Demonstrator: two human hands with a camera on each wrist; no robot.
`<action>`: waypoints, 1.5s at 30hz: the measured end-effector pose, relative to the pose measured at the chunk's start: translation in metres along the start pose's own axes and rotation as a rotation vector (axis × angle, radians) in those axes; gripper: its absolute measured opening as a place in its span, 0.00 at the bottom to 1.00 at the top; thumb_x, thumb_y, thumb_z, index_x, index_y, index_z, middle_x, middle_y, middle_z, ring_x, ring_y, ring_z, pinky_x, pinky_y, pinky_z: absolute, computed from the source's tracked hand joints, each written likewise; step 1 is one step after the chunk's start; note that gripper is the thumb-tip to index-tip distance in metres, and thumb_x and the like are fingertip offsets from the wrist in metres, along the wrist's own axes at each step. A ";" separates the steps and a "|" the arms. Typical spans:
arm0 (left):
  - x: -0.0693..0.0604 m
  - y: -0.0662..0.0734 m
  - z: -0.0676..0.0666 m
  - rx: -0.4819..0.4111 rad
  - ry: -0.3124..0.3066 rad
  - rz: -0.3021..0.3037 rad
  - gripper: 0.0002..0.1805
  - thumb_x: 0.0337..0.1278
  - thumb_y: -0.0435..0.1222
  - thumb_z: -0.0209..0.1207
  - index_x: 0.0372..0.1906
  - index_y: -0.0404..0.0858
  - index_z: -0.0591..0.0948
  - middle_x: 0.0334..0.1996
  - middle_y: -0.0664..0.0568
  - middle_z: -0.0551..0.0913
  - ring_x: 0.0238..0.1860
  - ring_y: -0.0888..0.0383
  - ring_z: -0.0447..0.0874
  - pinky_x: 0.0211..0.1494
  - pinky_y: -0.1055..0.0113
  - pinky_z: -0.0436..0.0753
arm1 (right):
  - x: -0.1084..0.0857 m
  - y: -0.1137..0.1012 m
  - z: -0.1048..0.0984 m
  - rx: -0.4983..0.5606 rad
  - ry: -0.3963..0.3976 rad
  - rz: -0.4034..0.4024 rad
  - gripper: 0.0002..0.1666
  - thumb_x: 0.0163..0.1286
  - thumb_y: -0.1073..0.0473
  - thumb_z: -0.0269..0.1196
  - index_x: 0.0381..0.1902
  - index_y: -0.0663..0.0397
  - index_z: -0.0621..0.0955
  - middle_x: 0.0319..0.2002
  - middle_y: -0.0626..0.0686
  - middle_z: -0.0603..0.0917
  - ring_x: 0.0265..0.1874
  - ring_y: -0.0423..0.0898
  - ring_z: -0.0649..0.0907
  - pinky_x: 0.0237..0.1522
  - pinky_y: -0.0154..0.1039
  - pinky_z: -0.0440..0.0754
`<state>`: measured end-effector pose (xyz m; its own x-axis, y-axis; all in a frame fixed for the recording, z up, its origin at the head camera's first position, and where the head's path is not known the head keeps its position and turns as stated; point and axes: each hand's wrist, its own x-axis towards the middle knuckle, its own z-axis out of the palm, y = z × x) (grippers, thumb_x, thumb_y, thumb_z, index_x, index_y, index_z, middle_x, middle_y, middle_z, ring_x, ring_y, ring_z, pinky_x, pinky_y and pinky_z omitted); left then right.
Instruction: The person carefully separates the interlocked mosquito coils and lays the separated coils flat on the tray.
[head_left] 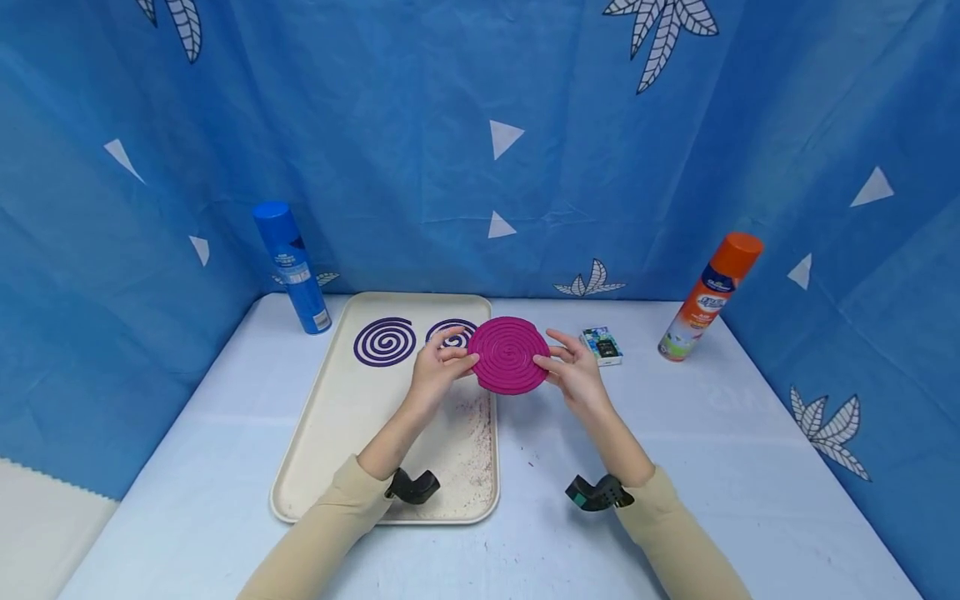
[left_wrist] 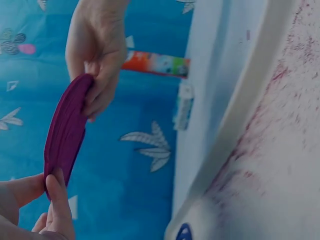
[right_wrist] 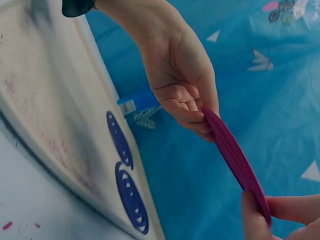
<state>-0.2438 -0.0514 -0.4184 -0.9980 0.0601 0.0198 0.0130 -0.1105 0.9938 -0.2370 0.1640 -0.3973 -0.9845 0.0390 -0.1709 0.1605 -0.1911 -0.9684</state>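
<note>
The left hand [head_left: 437, 371] and right hand [head_left: 579, 377], set apart, pinch 1 magenta spiral disc [head_left: 508, 355] at its 9 o'clock and 3 o'clock edges respectively, holding it raised above the white table [head_left: 540, 533]. From the disc, the cream tray [head_left: 367, 442] lies toward 8 o'clock, bearing 2 purple spirals [head_left: 385, 342] near its far end, and 1 small box [head_left: 602, 346] sits at 3 o'clock. Beyond, 1 blue can [head_left: 294, 271] stands toward 10 o'clock and 1 orange-capped can [head_left: 705, 304] toward 2 o'clock, before the blue backdrop [head_left: 420, 167].
</note>
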 end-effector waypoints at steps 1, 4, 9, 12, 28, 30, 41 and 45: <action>-0.002 0.005 -0.005 0.003 -0.003 0.001 0.29 0.56 0.27 0.61 0.64 0.36 0.68 0.25 0.61 0.82 0.29 0.69 0.84 0.41 0.71 0.87 | -0.003 -0.001 0.001 -0.004 -0.024 -0.011 0.35 0.65 0.73 0.58 0.69 0.59 0.64 0.29 0.42 0.81 0.26 0.33 0.83 0.33 0.27 0.85; -0.007 0.018 -0.017 0.023 -0.011 0.015 0.29 0.56 0.27 0.61 0.64 0.36 0.68 0.25 0.62 0.83 0.29 0.69 0.85 0.40 0.72 0.87 | -0.012 -0.006 0.004 -0.007 -0.070 -0.041 0.34 0.66 0.73 0.57 0.69 0.60 0.63 0.26 0.40 0.83 0.26 0.34 0.85 0.32 0.29 0.86; -0.012 0.033 -0.026 0.046 -0.019 0.032 0.28 0.55 0.27 0.62 0.62 0.35 0.69 0.27 0.60 0.83 0.30 0.69 0.85 0.41 0.71 0.87 | -0.023 -0.012 0.006 -0.039 -0.104 -0.083 0.33 0.67 0.73 0.56 0.69 0.60 0.63 0.28 0.40 0.85 0.28 0.34 0.86 0.34 0.32 0.87; -0.015 0.036 -0.025 0.063 -0.003 0.047 0.27 0.55 0.27 0.62 0.61 0.35 0.71 0.31 0.54 0.83 0.30 0.69 0.85 0.41 0.71 0.87 | -0.026 -0.014 0.007 -0.046 -0.103 -0.095 0.33 0.67 0.72 0.56 0.69 0.60 0.64 0.28 0.39 0.86 0.29 0.34 0.86 0.35 0.32 0.87; -0.015 0.030 -0.022 0.088 0.065 0.088 0.24 0.55 0.26 0.62 0.58 0.30 0.74 0.40 0.39 0.83 0.30 0.70 0.83 0.40 0.72 0.87 | -0.025 -0.012 0.010 -0.033 -0.051 -0.069 0.34 0.66 0.71 0.58 0.70 0.56 0.64 0.28 0.39 0.86 0.29 0.35 0.87 0.34 0.33 0.87; -0.016 0.030 -0.023 0.089 0.060 0.109 0.24 0.55 0.25 0.62 0.58 0.30 0.73 0.39 0.39 0.83 0.30 0.70 0.83 0.41 0.71 0.87 | -0.026 -0.013 0.010 -0.021 -0.055 -0.066 0.35 0.66 0.71 0.58 0.70 0.56 0.63 0.29 0.39 0.86 0.30 0.35 0.87 0.34 0.33 0.87; -0.014 0.039 -0.031 -0.023 0.004 0.022 0.28 0.55 0.24 0.61 0.62 0.34 0.69 0.28 0.59 0.85 0.28 0.67 0.86 0.38 0.73 0.87 | -0.029 -0.016 0.010 -0.055 -0.109 -0.140 0.33 0.66 0.73 0.57 0.68 0.56 0.65 0.32 0.40 0.86 0.31 0.35 0.86 0.34 0.34 0.88; -0.013 0.039 -0.033 -0.102 -0.011 -0.109 0.32 0.56 0.23 0.59 0.67 0.35 0.64 0.25 0.62 0.83 0.28 0.68 0.84 0.37 0.76 0.86 | -0.028 -0.014 0.009 -0.063 -0.124 -0.178 0.33 0.65 0.73 0.57 0.68 0.59 0.65 0.31 0.39 0.87 0.30 0.35 0.87 0.34 0.33 0.87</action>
<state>-0.2326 -0.0892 -0.3833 -0.9924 0.0876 -0.0859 -0.1023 -0.2034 0.9737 -0.2128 0.1570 -0.3770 -0.9982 -0.0548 0.0235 -0.0162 -0.1297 -0.9914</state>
